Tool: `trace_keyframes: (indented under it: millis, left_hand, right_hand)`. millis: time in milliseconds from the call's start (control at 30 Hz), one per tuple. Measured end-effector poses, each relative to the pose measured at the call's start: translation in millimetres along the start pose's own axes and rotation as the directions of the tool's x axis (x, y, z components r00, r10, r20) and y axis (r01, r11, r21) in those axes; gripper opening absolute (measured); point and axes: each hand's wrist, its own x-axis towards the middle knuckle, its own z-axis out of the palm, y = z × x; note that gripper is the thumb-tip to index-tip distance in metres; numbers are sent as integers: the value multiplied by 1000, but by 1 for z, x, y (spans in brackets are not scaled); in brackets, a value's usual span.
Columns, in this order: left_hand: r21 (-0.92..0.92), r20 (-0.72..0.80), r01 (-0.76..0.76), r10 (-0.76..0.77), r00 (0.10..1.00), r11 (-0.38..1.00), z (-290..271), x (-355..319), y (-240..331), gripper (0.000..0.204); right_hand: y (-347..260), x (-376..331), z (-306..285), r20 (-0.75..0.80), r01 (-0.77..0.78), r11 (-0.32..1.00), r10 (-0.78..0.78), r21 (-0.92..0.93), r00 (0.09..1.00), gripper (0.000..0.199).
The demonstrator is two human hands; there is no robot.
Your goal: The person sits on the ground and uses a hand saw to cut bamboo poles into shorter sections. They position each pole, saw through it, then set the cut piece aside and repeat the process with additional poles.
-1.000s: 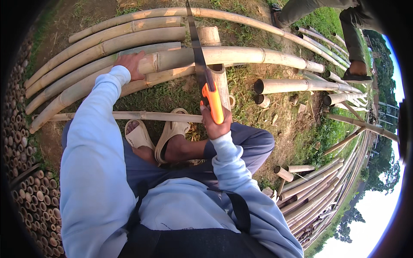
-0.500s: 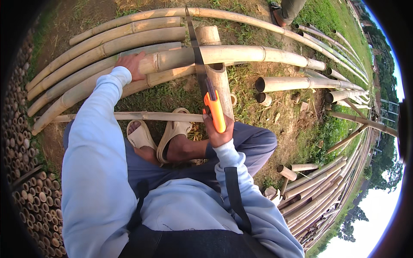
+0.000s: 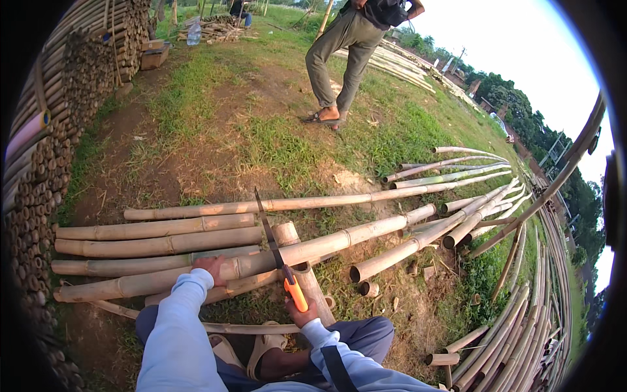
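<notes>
The view is raised; the orange-handled saw is kept clasped by the right hand (left hand presses the tan bamboo pole).

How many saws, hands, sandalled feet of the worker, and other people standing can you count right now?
Saws with an orange handle: 1, gripped by the right hand
Own hands: 2, the left hand rests on a bamboo pole
Own sandalled feet: 2
Other people standing: 1
Total: 6
</notes>
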Motion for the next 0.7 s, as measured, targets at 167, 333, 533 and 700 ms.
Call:
trace_keyframes:
  millis: [167,333,533,700]
  left_hand:
    - [118,65,115,-123,990,986,14,19,-6,115]
    - [10,11,46,-46,999,999,-15,2,29,107]
    - [-74,-313,-177,146,938,981,-54,-16,20,62]
    - [-292,-248,-48,-27,968,955,-97,-58,9,26]
  right_hand:
    - [21,7,10,1,-51,998,51,27,999,15]
    - [14,1,10,1,-106,992,107,66,994,17]
    - [35,20,0,8,-81,996,81,-24,997,23]
    - [-1,27,3,32,-71,995,74,-77,997,17]
